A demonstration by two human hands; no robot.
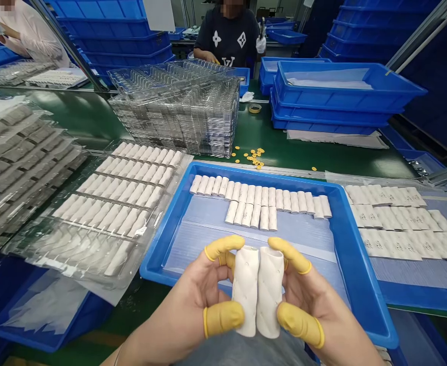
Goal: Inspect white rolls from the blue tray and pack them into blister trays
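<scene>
Yellow finger cots cover several of my fingertips. My left hand (pixel 212 290) grips a white cylindrical piece (pixel 245 290) with a faintly dimpled surface. A matching white cylinder (pixel 271 292) is held upright in my right hand (pixel 303 290), side by side with the first. Both are above the near part of a blue tray (pixel 372 284). Inside that tray, a long row of similar white cylinders (pixel 265 195) lies along the far side, with a shorter row in front of it. Bluish-white sheeting (pixel 208 229) lines the tray floor.
Left of the tray is a clear plastic blister tray (pixel 158 203) filled with white cylinders. Stacked clear trays (pixel 178 117) stand behind. More cylinders (pixel 398 218) lie at right. Yellow finger cots (pixel 254 157) are scattered near blue bins (pixel 333 96). A co-worker (pixel 229 35) sits opposite.
</scene>
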